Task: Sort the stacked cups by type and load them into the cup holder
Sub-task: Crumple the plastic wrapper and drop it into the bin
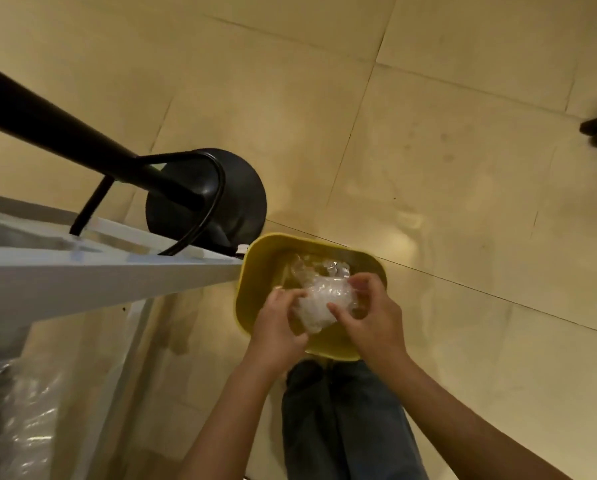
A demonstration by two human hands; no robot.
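Note:
I look straight down at the floor. My left hand (279,320) and my right hand (373,311) both grip a crumpled wad of clear plastic wrap (321,301), held over the open mouth of a yellow bin (255,271). More clear plastic (324,268) lies inside the bin, further back. No cups and no cup holder are in view.
A white table edge (110,275) runs in from the left up to the bin. A black bar stool with a round base (207,199) stands behind it. Clear plastic bags (20,427) lie under the table at lower left. My jeans (342,427) are below the bin. Beige tiled floor (428,168).

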